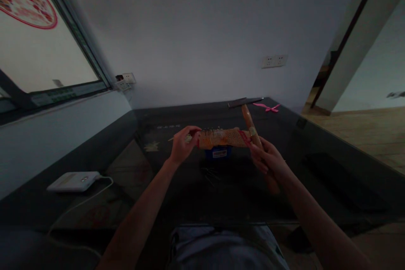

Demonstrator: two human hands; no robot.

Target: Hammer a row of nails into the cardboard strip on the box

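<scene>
A tan, speckled, narrow bolster-like piece (232, 138) with red ends lies across a blue box (218, 153) with a white label. Several thin pins (211, 131) stand up along its far edge. With its fingers closed, my left hand (183, 144) pinches the bolster's left end; a thin pale stick pokes out beside it. My right hand (267, 157) is closed around a brown wooden handle (249, 122) with a pale band, at the bolster's right end. Behind the handle's tip is a dark elongated piece (237, 103); I cannot tell whether they are joined.
Several thin metal pins (210, 175) lie on the dark glossy table (186, 196). A white power bank (74, 181) with a cable is at left, a pink ribbon-like item (271, 109) at the back right, and a dark flat object (344, 181) at right. A wall borders the back.
</scene>
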